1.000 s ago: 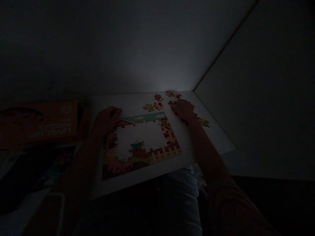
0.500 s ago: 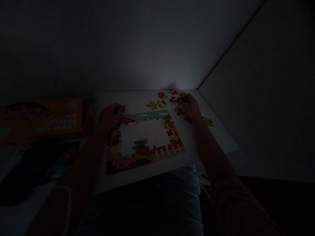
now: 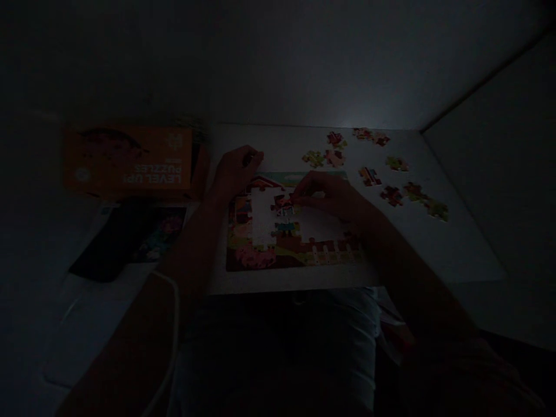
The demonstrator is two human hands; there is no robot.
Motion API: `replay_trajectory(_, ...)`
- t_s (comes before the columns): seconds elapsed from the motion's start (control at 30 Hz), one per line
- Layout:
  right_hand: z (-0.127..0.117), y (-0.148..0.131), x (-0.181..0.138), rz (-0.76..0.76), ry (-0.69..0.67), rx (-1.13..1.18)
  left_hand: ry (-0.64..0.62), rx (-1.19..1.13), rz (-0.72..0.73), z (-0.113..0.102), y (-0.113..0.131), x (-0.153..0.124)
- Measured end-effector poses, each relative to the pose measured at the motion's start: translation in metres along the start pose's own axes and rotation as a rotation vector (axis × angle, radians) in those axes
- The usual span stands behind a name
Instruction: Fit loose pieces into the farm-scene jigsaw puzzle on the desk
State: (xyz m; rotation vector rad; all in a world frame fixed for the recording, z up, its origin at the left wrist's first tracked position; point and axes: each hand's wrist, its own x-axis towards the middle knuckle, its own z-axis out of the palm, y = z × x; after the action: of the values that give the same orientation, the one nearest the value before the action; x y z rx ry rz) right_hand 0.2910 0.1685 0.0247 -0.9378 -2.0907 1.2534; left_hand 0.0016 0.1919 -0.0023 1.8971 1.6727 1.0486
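The scene is very dark. A partly built jigsaw puzzle (image 3: pixel 260 255) lies on a white board (image 3: pixel 295 281) across my lap, its border done and its middle bare. My right hand (image 3: pixel 330 194) reaches over the bare middle with fingers pinched on a reddish puzzle piece (image 3: pixel 281 204). My left hand (image 3: pixel 234 168) rests curled at the puzzle's upper left corner; what its fingers hold, if anything, is hidden. Several loose pieces (image 3: pixel 393 194) lie scattered on the board to the right and behind.
An orange puzzle box (image 3: pixel 130 159) stands at the left, with a dark printed sheet (image 3: pixel 130 237) in front of it. Plain walls meet in a corner at the back right. My pale trousers (image 3: pixel 278 347) show below the board.
My right hand left the loose pieces at the right and came left over the puzzle's bare middle with a piece. The camera view shifted, so everything sits further right and higher.
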Motion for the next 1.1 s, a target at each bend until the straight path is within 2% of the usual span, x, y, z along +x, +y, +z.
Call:
replay_trajectory(0.17,0.004,-0.003,-0.005,0.073,-0.037,-0.098,0.006,0.004,-0.028,0.001,0.002,0.001)
replay_trajectory(0.33,0.004,-0.008,-0.008,0.071,-0.063,-0.170,0.013,0.011,-0.039,0.000,0.006,0.000)
replay_trajectory(0.6,0.007,0.004,-0.005,0.043,-0.103,-0.279,-0.044,0.064,-0.025,-0.003,0.008,-0.001)
replay_trajectory(0.8,0.008,0.003,-0.001,-0.045,-0.148,-0.359,-0.020,0.049,0.005,-0.001,0.003,0.000)
replay_trajectory(1.0,0.005,-0.001,-0.002,-0.273,-0.258,-0.369,0.010,0.035,-0.014,0.004,-0.001,0.002)
replay_trajectory(1.1,0.005,0.000,-0.004,-0.307,-0.301,-0.424,0.012,0.002,0.007,0.004,-0.001,0.001)
